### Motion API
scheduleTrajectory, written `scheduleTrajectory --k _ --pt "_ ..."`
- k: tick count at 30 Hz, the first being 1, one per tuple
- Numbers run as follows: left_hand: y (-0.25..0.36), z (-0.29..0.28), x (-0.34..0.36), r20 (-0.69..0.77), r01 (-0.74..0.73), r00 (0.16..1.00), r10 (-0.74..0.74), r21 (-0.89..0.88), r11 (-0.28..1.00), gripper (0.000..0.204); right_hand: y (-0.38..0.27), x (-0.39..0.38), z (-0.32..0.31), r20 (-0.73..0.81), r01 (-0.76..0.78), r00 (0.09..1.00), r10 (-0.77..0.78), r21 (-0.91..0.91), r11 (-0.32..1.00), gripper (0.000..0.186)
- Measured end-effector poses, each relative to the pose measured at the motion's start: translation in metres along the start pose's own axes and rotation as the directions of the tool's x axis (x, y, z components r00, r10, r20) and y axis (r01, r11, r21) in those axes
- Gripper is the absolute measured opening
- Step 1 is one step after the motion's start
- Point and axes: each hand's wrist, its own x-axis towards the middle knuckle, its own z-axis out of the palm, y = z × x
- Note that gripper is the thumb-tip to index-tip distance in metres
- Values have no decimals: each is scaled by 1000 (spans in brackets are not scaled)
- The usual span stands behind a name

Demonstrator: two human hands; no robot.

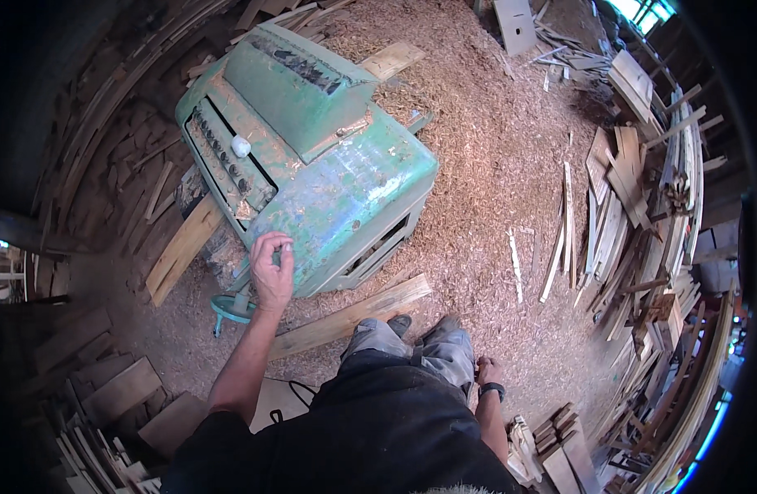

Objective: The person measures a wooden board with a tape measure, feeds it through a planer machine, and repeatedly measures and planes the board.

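In front of me stands a worn green woodworking machine (337, 198), like a thickness planer, dusted with wood chips. My left hand (273, 265) rests at its near corner, fingers loosely bent and thumb apart, with nothing seen in its grasp. Just below that hand is a turquoise handwheel (232, 307). A wooden board (185, 247) sticks out from the machine's left side, and a board end (392, 60) shows beyond its far side. My right hand (488, 370) hangs beside my right leg, a black band on its wrist; its fingers are too foreshortened to read.
A long board (349, 317) lies between my feet and the machine. Shavings cover the floor (485, 181). Stacked strips and offcuts (613, 222) line the right side; more boards (123, 391) lie at lower left. A small white object (241, 146) sits on the machine.
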Motion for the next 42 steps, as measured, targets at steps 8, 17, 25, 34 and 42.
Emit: scheduleTrajectory --k 8,17,25,34,42 --pt "49 33 98 -155 132 972 -178 -270 954 16 -10 70 -17 133 110 987 -89 -154 982 38" --pt "73 124 283 -404 149 882 -243 -249 957 28 -72 205 -59 440 387 866 -239 -284 877 29" --pt "72 154 304 -632 501 704 -324 119 857 40 -198 291 -71 415 -57 903 108 -132 990 23" --pt "78 160 303 -636 457 747 -193 279 845 42 -346 380 -4 520 -38 853 42 -19 999 20" --pt "72 162 300 -654 396 739 -161 228 889 35 -527 325 83 615 21 755 -230 327 945 16"
